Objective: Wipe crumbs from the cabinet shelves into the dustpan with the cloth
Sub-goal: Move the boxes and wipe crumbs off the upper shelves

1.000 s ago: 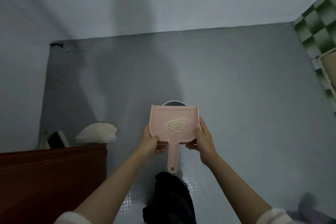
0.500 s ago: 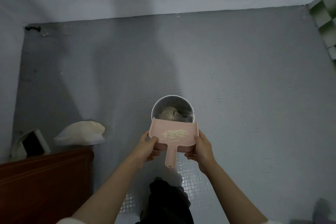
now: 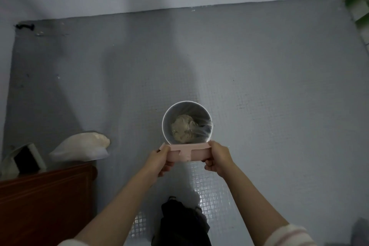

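Observation:
I hold the pink dustpan (image 3: 199, 153) tipped steeply forward, so only its back wall and handle stub face me and its inside is hidden. My left hand (image 3: 159, 159) grips its left side and my right hand (image 3: 218, 158) grips its right side. Its front edge hangs over the near rim of a round white bin (image 3: 166, 118) lined with clear plastic, which holds a crumpled pale wad. No cloth shows in either hand.
A red-brown wooden cabinet (image 3: 44, 201) stands at the lower left. A pale bag (image 3: 81, 147) and a small dark-faced object (image 3: 26, 158) lie on the grey tiled floor behind it. Dark clothing (image 3: 181, 223) is below the hands. A white wall runs along the far side.
The dustpan has tilted from nearly flat to steeply forward over the bin, hiding the crumbs that lay in it. The bin has come fully into view.

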`<state>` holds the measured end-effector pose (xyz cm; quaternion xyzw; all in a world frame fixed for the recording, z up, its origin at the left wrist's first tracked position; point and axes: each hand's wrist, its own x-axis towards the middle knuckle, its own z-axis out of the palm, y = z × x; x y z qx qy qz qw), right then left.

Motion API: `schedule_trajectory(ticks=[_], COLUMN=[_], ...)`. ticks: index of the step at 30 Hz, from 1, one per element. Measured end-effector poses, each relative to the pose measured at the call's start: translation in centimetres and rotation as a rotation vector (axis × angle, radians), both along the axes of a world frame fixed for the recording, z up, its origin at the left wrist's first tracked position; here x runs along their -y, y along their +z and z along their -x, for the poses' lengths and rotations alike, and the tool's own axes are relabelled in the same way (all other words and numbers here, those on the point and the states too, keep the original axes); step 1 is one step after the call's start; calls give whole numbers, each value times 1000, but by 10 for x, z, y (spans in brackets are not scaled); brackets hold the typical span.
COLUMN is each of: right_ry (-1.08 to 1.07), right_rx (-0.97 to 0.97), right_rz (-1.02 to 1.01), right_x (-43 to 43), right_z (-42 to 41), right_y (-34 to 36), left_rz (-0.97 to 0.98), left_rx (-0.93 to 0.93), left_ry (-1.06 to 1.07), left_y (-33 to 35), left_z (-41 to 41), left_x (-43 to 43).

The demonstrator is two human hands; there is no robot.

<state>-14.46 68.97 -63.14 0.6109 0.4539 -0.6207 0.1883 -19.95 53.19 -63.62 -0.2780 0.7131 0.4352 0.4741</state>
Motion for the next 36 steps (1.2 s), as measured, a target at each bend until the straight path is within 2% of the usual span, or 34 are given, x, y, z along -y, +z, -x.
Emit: schedule_trajectory(ticks=[11, 15, 19, 25, 30, 36], right_ry=[-2, 70, 165, 192, 297, 472], right_rx=[-12, -103, -245, -390, -486, -616], right_rz=[-58, -221, -389, -377, -404, -351], right_x=[2, 3, 4, 5, 15, 72], right_z=[-10, -14, -13, 3, 18, 28], right_y=[18, 45, 94, 168, 233, 292], left_rz=[-13, -26, -62, -105, -140, -136], left_rx=[5, -19, -67, -206, -275, -308], left_ry=[-33, -78, -86, -93, -38, 141], left_y=[25, 55, 95, 174, 238, 293], left_z=[-1, 0, 9, 28, 33, -2], left_x=[-3, -6, -5, 5, 34, 103])
